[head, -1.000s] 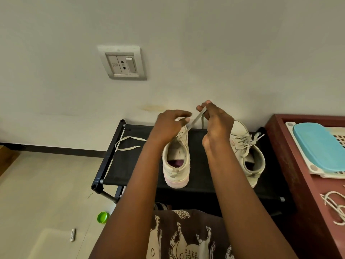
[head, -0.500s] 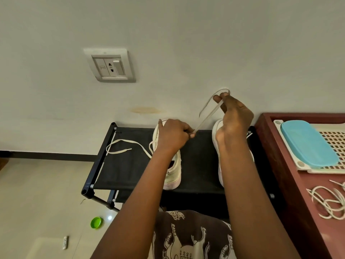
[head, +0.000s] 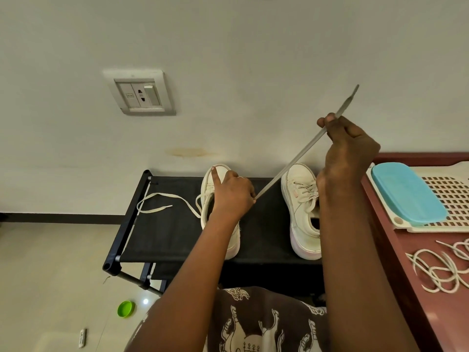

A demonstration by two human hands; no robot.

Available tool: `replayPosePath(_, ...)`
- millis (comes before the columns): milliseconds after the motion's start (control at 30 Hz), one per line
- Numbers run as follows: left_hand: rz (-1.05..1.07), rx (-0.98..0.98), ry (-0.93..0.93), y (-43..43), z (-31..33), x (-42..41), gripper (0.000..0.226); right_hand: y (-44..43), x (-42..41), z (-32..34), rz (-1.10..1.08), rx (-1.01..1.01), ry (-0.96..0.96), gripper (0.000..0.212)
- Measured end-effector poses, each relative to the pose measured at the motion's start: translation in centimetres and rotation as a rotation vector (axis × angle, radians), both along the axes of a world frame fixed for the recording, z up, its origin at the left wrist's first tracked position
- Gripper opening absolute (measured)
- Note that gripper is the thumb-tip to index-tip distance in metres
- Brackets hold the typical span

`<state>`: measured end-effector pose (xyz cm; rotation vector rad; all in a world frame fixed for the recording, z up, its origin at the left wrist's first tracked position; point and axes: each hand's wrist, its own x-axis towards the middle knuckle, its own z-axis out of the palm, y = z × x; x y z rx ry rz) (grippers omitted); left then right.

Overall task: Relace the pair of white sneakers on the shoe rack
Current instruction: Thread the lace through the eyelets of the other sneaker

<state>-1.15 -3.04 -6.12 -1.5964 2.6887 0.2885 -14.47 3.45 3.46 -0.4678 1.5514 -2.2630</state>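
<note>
At frame centre, the left hand (head: 232, 196) grips the unlaced white sneaker (head: 220, 212); the right hand (head: 347, 151), upper right, pinches its taut flat white lace (head: 291, 168).

Matt black cloth shoe rack (head: 172, 232), flat woven lace (head: 291, 168) — glossy floor (head: 50, 275)

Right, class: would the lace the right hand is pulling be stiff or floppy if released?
Probably floppy: the lace is straight only where the right hand pulls it taut; the slack lace on the rack lies in loose curves. Likely light, since a finger pinch holds it.
</note>
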Motion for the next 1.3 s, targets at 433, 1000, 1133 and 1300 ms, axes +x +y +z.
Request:
replayPosePath(433,-0.083,-0.024,-0.036,0.0,0.7,1.7,0.036,-0.3,0.4,0.1,0.106,-0.075,0.080,0.017)
replayPosePath(1000,0.393,0.330,0.313,-1.5,2.2,7.5,0.041,-3.7,9.7,-9.1,0.775,0.674,0.932,0.024)
replayPosePath(1133,0.383,0.323,0.363,-2.1,1.6,8.0,0.044,-3.7,10.2,-10.0,0.766,0.727,1.091,0.026)
replayPosePath(1300,0.473,0.444,0.677,-2.6,-0.2,10.3,0.036,-3.6,10.3,-10.2,0.709,0.726,1.173,0.028)
